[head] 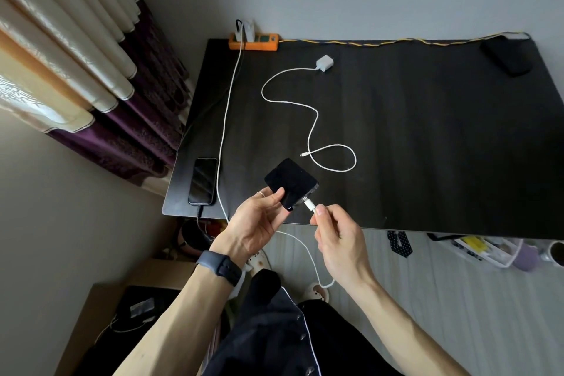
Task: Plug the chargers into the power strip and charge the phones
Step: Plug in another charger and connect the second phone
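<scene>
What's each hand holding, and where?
Left hand grips the dark phone by its lower left corner. Right hand pinches the white cable plug at its rear end, tip at the phone's port.

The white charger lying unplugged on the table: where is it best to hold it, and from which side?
Grip the white charger by its blocky body, fingers on its two flat faces, probably reaching from above. Its prongs seem to point right, away from the orange power strip, so keep fingers off that end. The cable leaves the left side; do not pull there.
</scene>
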